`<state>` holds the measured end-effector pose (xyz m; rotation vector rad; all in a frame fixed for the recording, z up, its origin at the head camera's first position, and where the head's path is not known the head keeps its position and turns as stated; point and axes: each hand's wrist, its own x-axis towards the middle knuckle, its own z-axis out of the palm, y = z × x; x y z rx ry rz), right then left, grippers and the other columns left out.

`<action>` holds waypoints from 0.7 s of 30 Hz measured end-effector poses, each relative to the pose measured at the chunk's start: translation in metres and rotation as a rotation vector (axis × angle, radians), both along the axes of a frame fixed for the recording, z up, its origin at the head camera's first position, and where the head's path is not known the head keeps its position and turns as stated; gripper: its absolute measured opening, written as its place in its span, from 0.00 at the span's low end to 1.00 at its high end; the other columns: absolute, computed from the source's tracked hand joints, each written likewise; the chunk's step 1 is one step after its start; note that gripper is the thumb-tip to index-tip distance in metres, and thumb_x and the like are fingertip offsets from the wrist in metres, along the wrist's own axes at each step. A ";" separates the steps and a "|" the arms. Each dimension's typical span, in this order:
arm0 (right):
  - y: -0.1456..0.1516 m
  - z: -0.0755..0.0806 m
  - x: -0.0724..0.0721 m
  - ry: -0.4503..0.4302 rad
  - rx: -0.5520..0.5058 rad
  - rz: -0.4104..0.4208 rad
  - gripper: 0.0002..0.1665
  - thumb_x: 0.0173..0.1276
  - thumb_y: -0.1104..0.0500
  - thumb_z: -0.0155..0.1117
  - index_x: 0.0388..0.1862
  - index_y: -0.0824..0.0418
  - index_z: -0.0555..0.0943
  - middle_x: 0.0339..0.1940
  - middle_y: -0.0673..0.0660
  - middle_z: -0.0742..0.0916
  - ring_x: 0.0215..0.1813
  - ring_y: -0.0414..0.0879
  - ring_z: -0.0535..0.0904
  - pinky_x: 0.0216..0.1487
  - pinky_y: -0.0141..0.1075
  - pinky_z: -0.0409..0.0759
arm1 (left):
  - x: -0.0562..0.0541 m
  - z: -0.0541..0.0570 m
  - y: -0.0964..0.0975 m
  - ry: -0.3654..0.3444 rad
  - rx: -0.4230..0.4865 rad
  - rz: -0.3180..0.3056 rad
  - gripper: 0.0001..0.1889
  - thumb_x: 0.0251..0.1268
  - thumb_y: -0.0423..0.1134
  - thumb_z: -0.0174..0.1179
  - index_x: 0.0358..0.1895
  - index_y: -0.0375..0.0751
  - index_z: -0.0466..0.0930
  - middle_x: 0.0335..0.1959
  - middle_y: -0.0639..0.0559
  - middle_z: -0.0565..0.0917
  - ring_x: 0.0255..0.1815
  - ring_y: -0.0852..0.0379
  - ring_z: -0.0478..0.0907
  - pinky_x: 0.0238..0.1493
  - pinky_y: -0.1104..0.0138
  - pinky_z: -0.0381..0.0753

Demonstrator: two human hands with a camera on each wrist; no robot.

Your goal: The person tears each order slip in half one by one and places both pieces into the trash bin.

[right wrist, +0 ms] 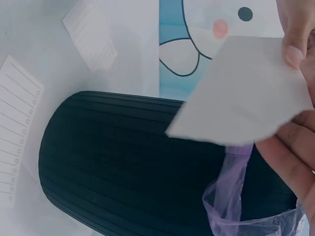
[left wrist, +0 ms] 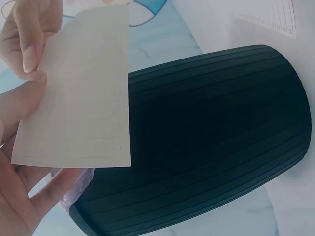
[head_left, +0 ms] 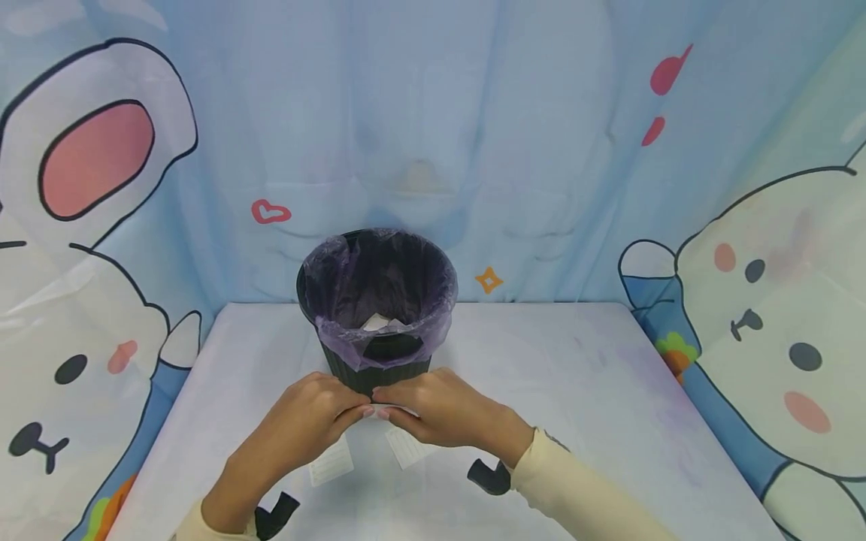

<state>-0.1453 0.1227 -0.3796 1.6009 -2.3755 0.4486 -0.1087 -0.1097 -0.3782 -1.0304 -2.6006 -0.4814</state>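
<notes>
My left hand point(head_left: 314, 413) and right hand point(head_left: 440, 409) meet just in front of a black ribbed trash bin point(head_left: 341, 370). Thumb and fingers of both hands pinch a small white note sheet point(left wrist: 83, 98) along the same edge, fingertips close together. One side of the sheet carries faint lines and small checkboxes; its other side is blank in the right wrist view, with a ragged lower edge. From the head, the sheet is mostly hidden by the fingers. A thin purple bag point(head_left: 436, 315) lines the bin and folds over its rim. White paper pieces point(head_left: 380, 322) lie inside.
Two lined paper slips point(head_left: 331, 462) lie on the white table point(head_left: 541, 361) beneath the hands. A dark curved piece point(head_left: 276, 516) shows beside the left wrist, another point(head_left: 490, 477) beside the right. Behind the bin hangs a blue cartoon-printed curtain point(head_left: 419, 113).
</notes>
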 end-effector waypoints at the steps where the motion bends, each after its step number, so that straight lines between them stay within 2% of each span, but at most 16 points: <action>1: 0.000 -0.001 0.000 0.010 -0.007 0.003 0.12 0.76 0.55 0.61 0.51 0.58 0.85 0.43 0.47 0.91 0.34 0.32 0.83 0.37 0.24 0.82 | 0.000 0.000 0.000 -0.006 0.007 -0.001 0.04 0.63 0.40 0.69 0.37 0.47 0.91 0.29 0.64 0.88 0.30 0.67 0.80 0.44 0.63 0.82; 8: -0.004 -0.009 0.000 0.038 -0.050 -0.001 0.08 0.75 0.57 0.62 0.46 0.57 0.86 0.31 0.44 0.87 0.26 0.31 0.72 0.28 0.20 0.73 | -0.001 -0.002 0.000 -0.056 0.048 -0.004 0.04 0.64 0.40 0.68 0.36 0.47 0.92 0.25 0.65 0.85 0.26 0.72 0.74 0.39 0.66 0.82; 14: -0.005 -0.014 0.000 0.045 -0.069 -0.015 0.07 0.74 0.58 0.63 0.44 0.56 0.86 0.32 0.44 0.87 0.28 0.31 0.74 0.31 0.21 0.76 | -0.003 -0.004 0.000 -0.052 0.060 -0.034 0.04 0.66 0.39 0.67 0.36 0.46 0.91 0.25 0.64 0.85 0.26 0.72 0.73 0.37 0.67 0.81; 17: -0.005 -0.015 -0.002 0.022 -0.077 -0.015 0.06 0.74 0.59 0.63 0.44 0.57 0.86 0.31 0.44 0.86 0.29 0.32 0.73 0.32 0.20 0.75 | -0.003 -0.005 -0.001 -0.063 0.062 -0.039 0.04 0.67 0.38 0.66 0.36 0.45 0.91 0.24 0.65 0.83 0.25 0.72 0.70 0.37 0.68 0.80; 21: -0.006 -0.019 -0.003 -0.036 -0.094 -0.009 0.07 0.75 0.60 0.61 0.37 0.56 0.84 0.23 0.43 0.79 0.25 0.30 0.67 0.28 0.18 0.67 | -0.002 -0.006 -0.002 -0.065 0.045 -0.049 0.04 0.67 0.37 0.65 0.38 0.45 0.90 0.25 0.65 0.83 0.25 0.72 0.70 0.41 0.66 0.82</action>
